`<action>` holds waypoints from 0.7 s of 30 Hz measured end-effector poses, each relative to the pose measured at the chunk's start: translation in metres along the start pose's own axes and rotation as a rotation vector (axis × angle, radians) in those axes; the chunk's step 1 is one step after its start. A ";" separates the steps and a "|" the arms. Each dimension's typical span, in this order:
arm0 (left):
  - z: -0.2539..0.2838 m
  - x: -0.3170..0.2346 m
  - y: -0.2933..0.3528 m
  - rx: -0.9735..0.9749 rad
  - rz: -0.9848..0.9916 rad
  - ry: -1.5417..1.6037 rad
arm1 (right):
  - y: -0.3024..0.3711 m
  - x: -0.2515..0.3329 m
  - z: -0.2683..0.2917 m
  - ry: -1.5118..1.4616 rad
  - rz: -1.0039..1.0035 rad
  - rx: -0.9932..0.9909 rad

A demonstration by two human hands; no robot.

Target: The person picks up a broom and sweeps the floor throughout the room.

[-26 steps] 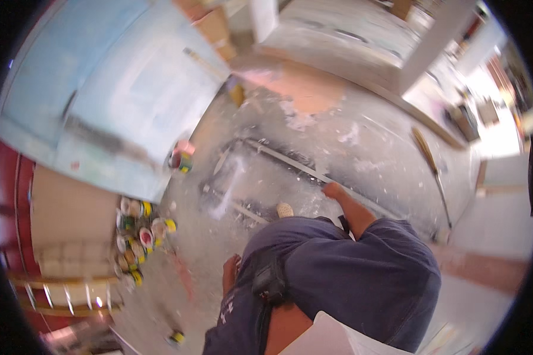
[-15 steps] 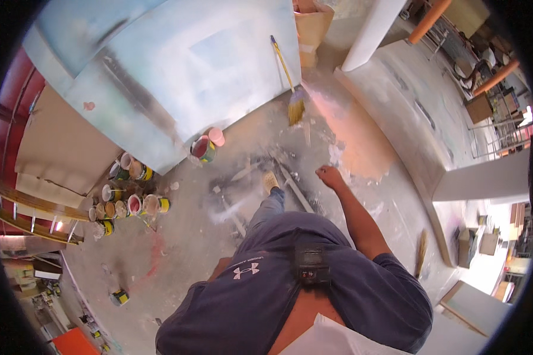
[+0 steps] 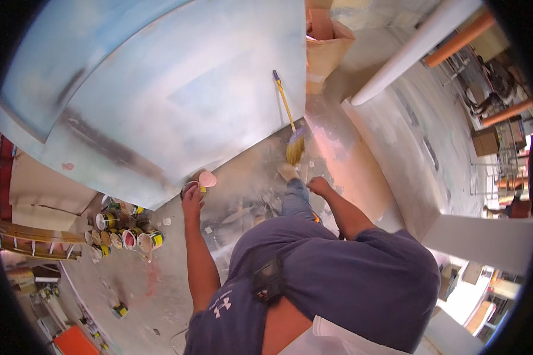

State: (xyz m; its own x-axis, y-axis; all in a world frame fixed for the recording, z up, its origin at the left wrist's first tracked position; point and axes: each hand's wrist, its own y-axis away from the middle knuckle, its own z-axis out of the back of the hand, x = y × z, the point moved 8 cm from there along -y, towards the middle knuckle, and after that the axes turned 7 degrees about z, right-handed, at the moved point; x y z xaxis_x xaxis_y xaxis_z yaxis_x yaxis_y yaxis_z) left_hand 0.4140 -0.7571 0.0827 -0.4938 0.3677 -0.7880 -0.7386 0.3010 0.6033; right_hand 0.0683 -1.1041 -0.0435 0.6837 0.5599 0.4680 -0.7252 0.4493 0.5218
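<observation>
My left hand is raised in front of me with its fingers apart, and it holds nothing. Behind it, partly covered, stands a paint bucket with a pink round lid or tub beside it. To the right, my right hand hangs with its fingers curled in, and nothing shows in it. Beyond that hand a broom with straw bristles and a yellow handle leans upright against a large pale blue painted panel. Neither hand touches the broom or panel.
Several paint buckets cluster on the floor at left, near a wooden ladder. One small can stands apart. A brown paper bag stands behind the panel's right edge. A white post and a low platform lie right.
I have stepped forward, closer to the panel and broom. My left arm has swung out from beside my body into view. My right hand stays curled.
</observation>
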 end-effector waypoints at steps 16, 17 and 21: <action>-0.045 0.223 0.235 -0.235 1.159 -0.504 | -0.523 0.000 0.165 -0.173 -0.081 -0.294; -0.060 0.231 0.231 -0.233 1.185 -0.351 | -0.542 -0.035 0.201 0.067 0.228 -0.504; -0.139 0.253 0.351 -0.562 1.317 0.459 | -0.562 -0.048 0.172 0.680 0.573 -0.251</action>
State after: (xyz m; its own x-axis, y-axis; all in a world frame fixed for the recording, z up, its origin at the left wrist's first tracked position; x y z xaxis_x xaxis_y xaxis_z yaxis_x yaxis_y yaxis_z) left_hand -0.0341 -0.6809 0.0779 -0.9443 -0.2333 0.2319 0.3133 -0.4229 0.8503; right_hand 0.4575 -1.5030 -0.2365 0.0772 0.9960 0.0459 -0.9886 0.0705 0.1332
